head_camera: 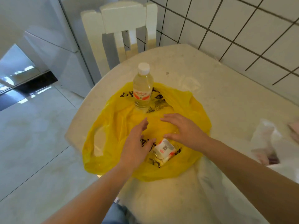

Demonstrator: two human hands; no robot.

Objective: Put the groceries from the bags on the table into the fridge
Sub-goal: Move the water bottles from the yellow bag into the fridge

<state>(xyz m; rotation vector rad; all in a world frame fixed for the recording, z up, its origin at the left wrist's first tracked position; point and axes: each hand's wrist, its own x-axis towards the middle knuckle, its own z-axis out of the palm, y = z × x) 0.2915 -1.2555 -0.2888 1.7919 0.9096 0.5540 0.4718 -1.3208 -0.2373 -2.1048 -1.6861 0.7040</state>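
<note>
- Both forearms reach in from the table's near edge, over the yellow plastic bag that lies slumped across the near-left part of the table.
- Left hand is released, fingers straight, resting on the bag's film just left of its opening, seemingly to hold it aside.
- Right hand is likewise released, palm down on the bag's middle, fingers spread; it grasps nothing.
- Between the two hands, in the bag's opening, lies a second bottle on its side, its white and orange label up; the hands seem placed to part the film so it can be taken out.
- A water bottle with a white cap stands upright at the bag's far edge, already out, probably waiting for the fridge.
- At the table's right edge sits a white plastic bag, blurred; its contents cannot be told.
- Beyond the table's far-left edge stands a white chair.
</note>
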